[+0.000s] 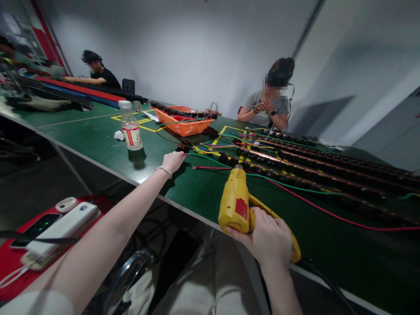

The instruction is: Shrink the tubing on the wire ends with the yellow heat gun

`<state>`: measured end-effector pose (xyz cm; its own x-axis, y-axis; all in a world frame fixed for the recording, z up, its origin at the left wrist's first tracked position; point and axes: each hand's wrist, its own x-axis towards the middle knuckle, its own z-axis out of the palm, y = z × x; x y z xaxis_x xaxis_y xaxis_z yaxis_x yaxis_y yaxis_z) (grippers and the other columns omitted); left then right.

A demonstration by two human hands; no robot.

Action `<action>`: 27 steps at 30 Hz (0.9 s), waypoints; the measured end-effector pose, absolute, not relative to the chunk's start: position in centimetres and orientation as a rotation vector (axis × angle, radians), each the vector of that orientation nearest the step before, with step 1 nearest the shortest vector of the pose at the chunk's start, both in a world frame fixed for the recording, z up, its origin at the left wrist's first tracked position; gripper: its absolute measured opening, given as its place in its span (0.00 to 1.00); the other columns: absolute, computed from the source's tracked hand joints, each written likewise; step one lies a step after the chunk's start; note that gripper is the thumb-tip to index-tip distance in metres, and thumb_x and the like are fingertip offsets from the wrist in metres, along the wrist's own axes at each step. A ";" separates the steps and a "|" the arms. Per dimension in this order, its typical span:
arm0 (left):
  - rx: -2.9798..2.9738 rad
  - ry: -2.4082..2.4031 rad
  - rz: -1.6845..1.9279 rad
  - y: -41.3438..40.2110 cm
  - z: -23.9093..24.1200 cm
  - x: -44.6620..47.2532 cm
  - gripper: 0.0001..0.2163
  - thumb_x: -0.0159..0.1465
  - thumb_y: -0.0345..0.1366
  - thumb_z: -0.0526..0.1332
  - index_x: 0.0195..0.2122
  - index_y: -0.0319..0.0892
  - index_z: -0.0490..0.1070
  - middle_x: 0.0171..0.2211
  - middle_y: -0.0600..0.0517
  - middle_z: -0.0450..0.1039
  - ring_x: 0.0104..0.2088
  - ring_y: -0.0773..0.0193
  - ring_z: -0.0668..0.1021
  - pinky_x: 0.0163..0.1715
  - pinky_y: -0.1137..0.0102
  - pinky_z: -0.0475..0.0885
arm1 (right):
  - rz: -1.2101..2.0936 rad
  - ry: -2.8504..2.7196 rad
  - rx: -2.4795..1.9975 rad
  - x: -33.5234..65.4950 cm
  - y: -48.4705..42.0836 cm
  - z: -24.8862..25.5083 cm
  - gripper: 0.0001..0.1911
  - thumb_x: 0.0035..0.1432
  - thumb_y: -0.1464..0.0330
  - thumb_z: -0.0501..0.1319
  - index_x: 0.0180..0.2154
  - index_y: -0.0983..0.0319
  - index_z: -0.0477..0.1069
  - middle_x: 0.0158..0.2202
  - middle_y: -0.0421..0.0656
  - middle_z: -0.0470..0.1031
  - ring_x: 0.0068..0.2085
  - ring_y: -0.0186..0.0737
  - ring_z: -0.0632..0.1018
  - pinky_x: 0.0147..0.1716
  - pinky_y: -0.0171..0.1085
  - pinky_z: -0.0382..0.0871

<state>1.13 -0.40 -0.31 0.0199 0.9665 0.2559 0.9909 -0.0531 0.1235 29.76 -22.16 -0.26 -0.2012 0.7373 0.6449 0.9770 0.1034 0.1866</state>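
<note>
My right hand (271, 236) is wrapped round the handle of a yellow heat gun (233, 199) with a red label, held over the table's near edge. Its nozzle points away from me, toward the wires. My left hand (174, 161) is closed in a pinch at the end of a green wire (205, 157), where a bit of red shows by the fingertips. Just right of that hand lies a red wire (213, 168) with a ring terminal at its end. Behind them several long dark wiring bundles (262, 164) with coppery stretches run off to the right.
An orange basket (183, 127) holds another dark bundle. A plastic bottle (131, 127) stands left of it on the green table (98, 135). One person (267, 109) sits across the table, another (101, 74) farther left. A power bank (62, 227) and a phone rest on a red surface below left.
</note>
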 end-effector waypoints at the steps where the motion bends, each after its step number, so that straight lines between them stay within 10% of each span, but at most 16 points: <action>1: -2.175 -2.099 -0.420 -0.4 -0.3 1.1 0.21 0.67 0.46 0.42 0.42 0.44 0.71 0.40 0.43 0.75 0.42 0.52 0.78 0.38 0.64 0.69 | -0.837 -1.994 -1.684 29.3 -22.1 -0.2 0.36 0.45 0.34 0.45 0.28 0.61 0.63 0.23 0.41 0.69 0.26 0.39 0.71 0.32 0.39 0.54; 27: -2.212 -2.309 -0.430 -0.4 0.6 1.5 0.15 0.64 0.41 0.56 0.49 0.41 0.67 0.48 0.46 0.69 0.46 0.60 0.73 0.44 0.61 0.71 | -0.520 -2.028 -1.459 15.5 -17.8 -0.8 0.42 0.39 0.30 0.41 0.27 0.61 0.65 0.24 0.44 0.68 0.27 0.43 0.71 0.33 0.43 0.55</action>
